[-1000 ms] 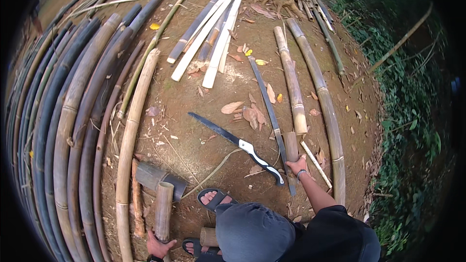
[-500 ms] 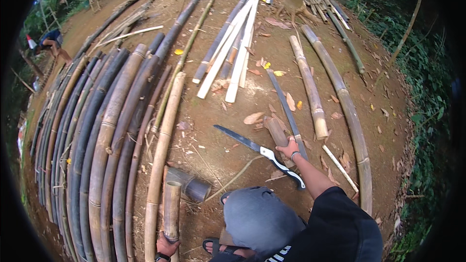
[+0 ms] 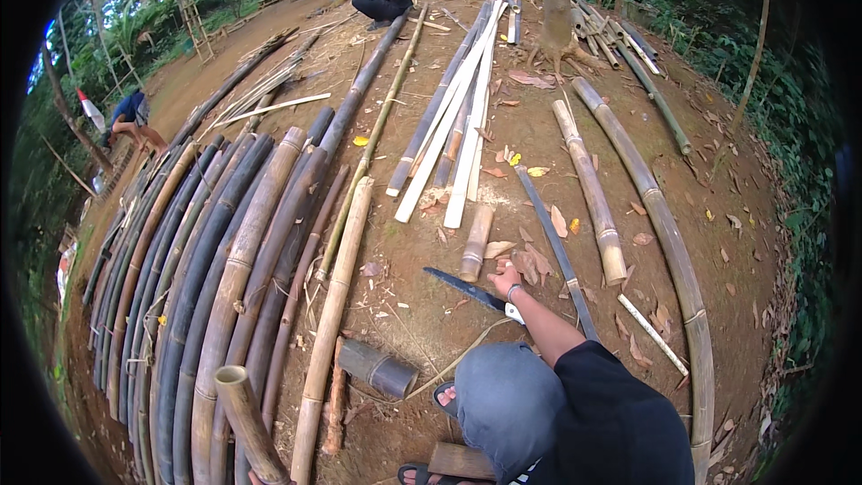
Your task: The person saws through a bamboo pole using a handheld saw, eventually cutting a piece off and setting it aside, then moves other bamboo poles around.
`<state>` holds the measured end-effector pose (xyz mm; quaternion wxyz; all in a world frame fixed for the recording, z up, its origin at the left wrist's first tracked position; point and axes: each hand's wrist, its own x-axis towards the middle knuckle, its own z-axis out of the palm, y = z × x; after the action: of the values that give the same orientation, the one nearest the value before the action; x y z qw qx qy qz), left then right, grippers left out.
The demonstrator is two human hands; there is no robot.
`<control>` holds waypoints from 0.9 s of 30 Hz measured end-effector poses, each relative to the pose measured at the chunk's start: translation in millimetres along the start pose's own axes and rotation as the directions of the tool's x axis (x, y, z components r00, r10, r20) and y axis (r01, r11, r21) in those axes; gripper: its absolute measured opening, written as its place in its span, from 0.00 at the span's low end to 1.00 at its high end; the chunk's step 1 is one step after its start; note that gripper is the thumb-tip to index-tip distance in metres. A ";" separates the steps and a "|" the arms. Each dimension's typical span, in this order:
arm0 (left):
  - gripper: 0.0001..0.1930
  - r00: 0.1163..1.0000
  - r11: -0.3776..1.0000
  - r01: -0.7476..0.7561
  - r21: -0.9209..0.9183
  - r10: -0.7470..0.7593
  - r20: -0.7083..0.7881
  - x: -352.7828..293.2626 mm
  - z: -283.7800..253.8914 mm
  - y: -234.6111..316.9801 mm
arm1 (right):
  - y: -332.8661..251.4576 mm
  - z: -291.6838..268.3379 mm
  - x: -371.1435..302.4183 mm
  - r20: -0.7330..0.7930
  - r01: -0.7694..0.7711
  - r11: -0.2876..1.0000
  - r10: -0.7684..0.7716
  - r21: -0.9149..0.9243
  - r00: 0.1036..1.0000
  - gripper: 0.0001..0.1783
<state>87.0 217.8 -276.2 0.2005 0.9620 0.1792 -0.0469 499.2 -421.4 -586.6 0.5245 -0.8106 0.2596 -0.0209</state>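
The right hand (image 3: 505, 283) reaches out over the bare dirt ground (image 3: 718, 242) and rests on a short, pale, cut bamboo section (image 3: 476, 243), grip unclear, just beside a dark-bladed, white-handled machete (image 3: 471, 290), while the left hand (image 3: 260, 478) clasps an upright bamboo pole (image 3: 244, 419).

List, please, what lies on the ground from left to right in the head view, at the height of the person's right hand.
Row of long dark bamboo poles → pale bamboo pole → machete blade → right hand → thin dark bamboo strip → short tan bamboo piece → long curved bamboo pole.
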 end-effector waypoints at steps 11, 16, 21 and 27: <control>0.48 0.721 0.989 -0.145 -0.029 0.086 -0.688 -0.3 -129.5 153.8 | -211.9 -54.8 -111.8 0.514 0.355 0.872 -0.486 0.337 0.706 0.31; 0.32 0.540 0.753 -0.634 -0.176 0.268 -0.798 47.6 -231.2 248.2 | -360.6 -30.3 -211.5 0.593 0.611 0.597 -0.767 0.520 0.246 0.65; 0.24 0.371 0.599 -0.788 -0.143 0.276 -0.887 87.1 -258.8 369.8 | -406.9 -14.4 -248.5 0.336 0.854 0.249 -0.937 0.457 0.093 0.75; 0.22 0.421 0.234 -0.896 -0.377 0.175 -0.890 111.3 -232.7 448.0 | -362.6 -50.7 -208.3 0.096 0.991 0.126 -0.988 0.050 0.121 0.67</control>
<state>357.8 -35.5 84.0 0.5539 0.6549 -0.1512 0.4913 448.2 -257.5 -202.0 0.3819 -0.7862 -0.3687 -0.3165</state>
